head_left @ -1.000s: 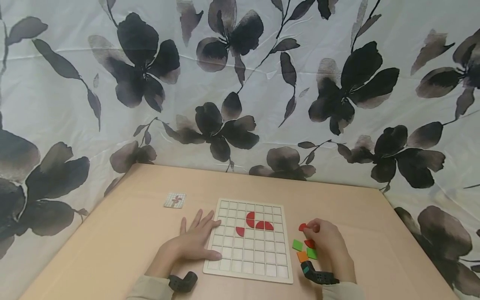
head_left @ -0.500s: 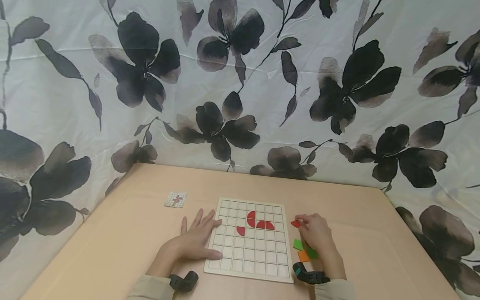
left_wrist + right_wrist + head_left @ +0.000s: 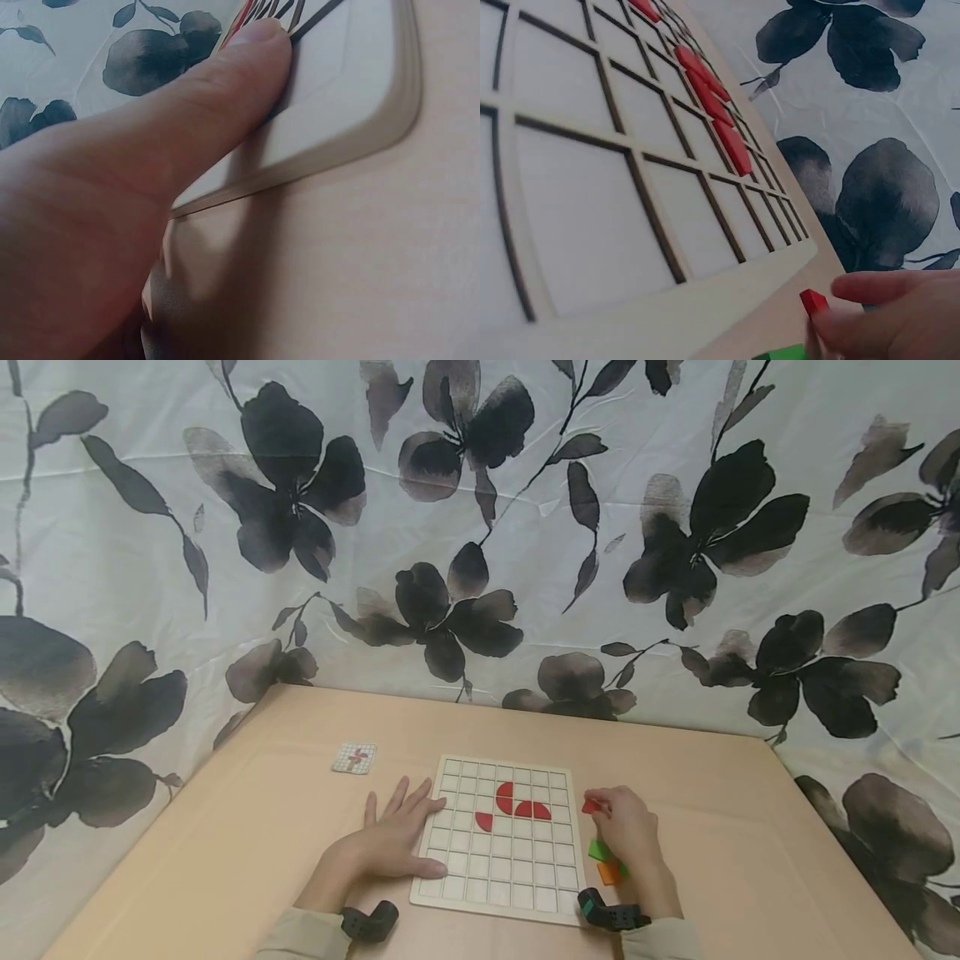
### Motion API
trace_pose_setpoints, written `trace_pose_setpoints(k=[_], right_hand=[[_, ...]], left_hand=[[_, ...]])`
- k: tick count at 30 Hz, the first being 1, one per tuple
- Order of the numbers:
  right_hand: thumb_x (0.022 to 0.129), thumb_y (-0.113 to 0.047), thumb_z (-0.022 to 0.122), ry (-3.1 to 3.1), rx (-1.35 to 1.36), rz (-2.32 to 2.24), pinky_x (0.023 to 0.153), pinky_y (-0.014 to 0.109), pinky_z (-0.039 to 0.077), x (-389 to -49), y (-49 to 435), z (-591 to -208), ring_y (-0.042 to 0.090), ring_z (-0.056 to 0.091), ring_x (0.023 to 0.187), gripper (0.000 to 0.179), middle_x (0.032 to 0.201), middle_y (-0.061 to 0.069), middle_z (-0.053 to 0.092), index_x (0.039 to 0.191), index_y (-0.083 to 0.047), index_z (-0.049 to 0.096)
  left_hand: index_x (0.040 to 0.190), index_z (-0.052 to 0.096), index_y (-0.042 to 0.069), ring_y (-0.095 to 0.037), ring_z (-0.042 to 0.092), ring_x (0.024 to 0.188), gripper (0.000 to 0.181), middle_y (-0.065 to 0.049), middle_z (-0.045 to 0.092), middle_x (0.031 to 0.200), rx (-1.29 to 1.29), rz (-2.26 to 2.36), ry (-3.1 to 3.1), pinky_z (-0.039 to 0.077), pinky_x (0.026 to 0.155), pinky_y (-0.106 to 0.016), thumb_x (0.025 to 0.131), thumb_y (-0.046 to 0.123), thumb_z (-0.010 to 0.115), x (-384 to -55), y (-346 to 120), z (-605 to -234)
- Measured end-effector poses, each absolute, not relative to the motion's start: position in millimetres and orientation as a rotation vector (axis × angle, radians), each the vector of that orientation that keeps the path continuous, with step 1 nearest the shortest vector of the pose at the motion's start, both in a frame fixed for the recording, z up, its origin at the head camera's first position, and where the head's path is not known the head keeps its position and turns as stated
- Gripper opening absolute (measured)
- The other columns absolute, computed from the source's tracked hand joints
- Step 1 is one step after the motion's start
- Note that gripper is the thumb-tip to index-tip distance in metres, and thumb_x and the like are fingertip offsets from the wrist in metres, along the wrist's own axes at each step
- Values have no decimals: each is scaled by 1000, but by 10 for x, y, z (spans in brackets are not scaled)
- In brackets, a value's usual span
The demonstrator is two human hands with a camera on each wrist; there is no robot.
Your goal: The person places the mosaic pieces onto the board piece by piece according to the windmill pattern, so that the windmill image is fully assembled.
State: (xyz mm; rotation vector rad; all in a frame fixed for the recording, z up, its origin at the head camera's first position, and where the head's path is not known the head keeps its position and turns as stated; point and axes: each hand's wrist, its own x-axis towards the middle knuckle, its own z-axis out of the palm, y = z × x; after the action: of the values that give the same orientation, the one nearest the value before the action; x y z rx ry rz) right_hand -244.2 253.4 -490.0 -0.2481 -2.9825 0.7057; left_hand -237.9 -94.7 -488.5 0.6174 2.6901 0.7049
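My right hand (image 3: 628, 828) pinches a small red piece (image 3: 814, 301) between thumb and fingers, just off the right edge of a pale grid board (image 3: 498, 866). That piece looks like a quarter circle in the earlier head frames; now the fingers partly cover it. Spread flat, my left hand (image 3: 392, 845) rests along the board's left edge. Its thumb (image 3: 240, 75) lies on top of the frame in the left wrist view. Several red quarter-circle pieces (image 3: 532, 810) sit in cells near the board's middle, one (image 3: 484, 822) apart from the others.
Beside the right wrist lie a green piece (image 3: 597, 850) and an orange piece (image 3: 608, 873); another green one is mostly hidden by the hand. A small card (image 3: 354, 758) with a red grid pattern lies back left on the wooden table (image 3: 225, 827). Floral cloth (image 3: 562, 543) hangs behind.
My right hand has picked up the red piece from among the loose pieces and moved left and slightly away, up to the board's edge. The left hand stays in place.
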Motion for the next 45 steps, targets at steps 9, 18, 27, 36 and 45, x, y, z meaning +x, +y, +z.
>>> trace_pose_setpoints(k=[9, 18, 27, 36, 45], right_hand=[[80, -33, 74, -2905, -328, 548, 72, 47, 41, -2445, 2468, -4968, 24, 55, 81, 30, 85, 8, 61, 98, -10, 70], [81, -25, 75, -2954, -349, 625, 77, 49, 40, -2418, 2495, -4893, 26, 57, 87, 38, 99, 12, 66, 113, -8, 67], [81, -29, 73, -2981, -439, 618, 76, 47, 41, -2388, 2500, -4830, 26, 58, 83, 40, 97, 15, 69, 111, -3, 67], [80, -37, 73, -2924, -319, 663, 76, 44, 44, -2396, 2298, -4698, 24, 62, 85, 40, 99, 10, 71, 108, -8, 70], [72, -42, 79, -2997, -1, 495, 72, 37, 44, -2335, 1588, -4724, 12, 58, 74, 35, 80, -4, 67, 96, -17, 75]], left_hand=[[145, 37, 22, -37, -6, 147, 97, -7, 11, 161, 602, 700, 2702, -13, 105, -71, 67, 69, 69, -2377, -954, -4942], [145, 36, 23, -37, -6, 147, 96, -7, 11, 161, 614, 702, 2700, -12, 106, -71, 67, 69, 69, -2371, -952, -4935], [145, 37, 21, -38, -7, 147, 96, -9, 11, 161, 613, 711, 2692, -12, 105, -72, 68, 68, 69, -2376, -946, -4901], [145, 36, 22, -37, -7, 147, 96, -8, 10, 161, 606, 707, 2685, -13, 106, -71, 68, 68, 69, -2378, -940, -4899], [145, 36, 21, -37, -7, 147, 96, -9, 10, 161, 602, 706, 2683, -13, 106, -71, 68, 67, 69, -2386, -926, -4884]])
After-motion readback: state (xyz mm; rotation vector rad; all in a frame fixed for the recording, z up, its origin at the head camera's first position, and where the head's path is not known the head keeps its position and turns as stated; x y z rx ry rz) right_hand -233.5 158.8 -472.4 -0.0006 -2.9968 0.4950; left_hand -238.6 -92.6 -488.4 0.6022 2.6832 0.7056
